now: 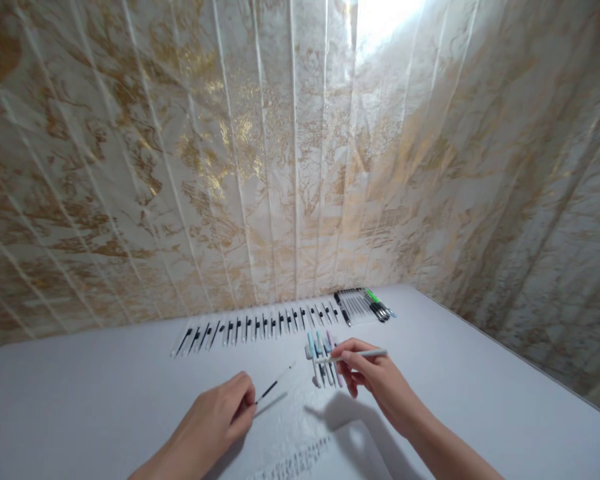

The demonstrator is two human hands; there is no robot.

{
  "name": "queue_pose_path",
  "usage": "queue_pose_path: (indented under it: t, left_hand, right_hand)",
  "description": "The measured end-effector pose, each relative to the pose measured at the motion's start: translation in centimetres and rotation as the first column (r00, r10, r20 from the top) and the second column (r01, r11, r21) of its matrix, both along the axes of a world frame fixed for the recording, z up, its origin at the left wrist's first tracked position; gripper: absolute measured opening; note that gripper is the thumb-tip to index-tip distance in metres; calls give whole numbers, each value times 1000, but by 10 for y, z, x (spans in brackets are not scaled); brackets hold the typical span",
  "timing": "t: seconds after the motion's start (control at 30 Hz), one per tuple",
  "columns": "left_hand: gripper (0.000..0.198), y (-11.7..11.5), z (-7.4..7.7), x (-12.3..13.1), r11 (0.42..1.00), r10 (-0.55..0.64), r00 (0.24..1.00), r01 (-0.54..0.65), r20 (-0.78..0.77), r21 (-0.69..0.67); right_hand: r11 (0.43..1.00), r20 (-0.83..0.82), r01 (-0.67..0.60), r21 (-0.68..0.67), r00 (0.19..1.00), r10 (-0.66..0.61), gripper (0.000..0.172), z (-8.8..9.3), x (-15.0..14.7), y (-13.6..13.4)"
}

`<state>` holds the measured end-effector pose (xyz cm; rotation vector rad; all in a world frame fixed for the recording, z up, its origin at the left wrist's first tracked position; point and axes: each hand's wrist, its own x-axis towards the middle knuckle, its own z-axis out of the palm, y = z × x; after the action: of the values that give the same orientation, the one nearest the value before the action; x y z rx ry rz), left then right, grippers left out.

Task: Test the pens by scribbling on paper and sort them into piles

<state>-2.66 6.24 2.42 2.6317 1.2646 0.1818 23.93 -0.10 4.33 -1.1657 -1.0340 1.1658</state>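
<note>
Left hand (220, 417): closed in a pinch, thumb and fingertips gripping the near end of a thin pen refill (276, 384). Right hand (375, 380): closed in a pinch on a pale pen barrel (367, 353), held level above the table with its free end pointing right.

Marbled gold-and-white wall panels (280, 167) close off the back and right side. The white table (480, 387) carries everything else. A printed sheet (325, 457) lies at the near edge between the two forearms; its text is too small to read.

A long row of refills (260, 327) lies side by side along the foot of the wall. At the row's right end sits a tight bundle of pens (365, 305), dark with one green. A small cluster of pastel pens (321, 360) lies just beside the right hand's fingertips, on their left.

The refill has a dark section and a clear tip. It slants up and to the right from the left hand, clear of the table, and its tip stops short of the pastel cluster. Refill and barrel are apart.

Judgement: the step in hand appears to be pairing one refill with one barrel. Joining them would call for turning the barrel's open end toward the refill tip, lining the two up on one axis and feeding the refill in straight. The refill is slender and looks likely to flex if it is pushed off-line.
</note>
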Motion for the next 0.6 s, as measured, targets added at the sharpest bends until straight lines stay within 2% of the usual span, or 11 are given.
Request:
queue_pose_path:
  t: [0.1,0.2,0.4,0.6]
  left_hand:
    - [9,1,-9,-10,990,-139,974,134,179,39]
    - [9,3,-15,-11,981,-191,952,181,239,66]
    - [9,2,-18,-8,978,-208,948,195,242,75]
    - [9,-3,-15,-7,976,-215,952,206,215,65]
  right_hand:
    - [999,-151,-19,-46,989,12,27,-12,-8,1]
    - [998,-218,-16,-58,976,3,31,-16,-12,1]
    - [996,-219,-42,-82,976,23,33,-20,-12,1]
    - [990,-293,-80,-114,955,43,34,-26,-15,2]
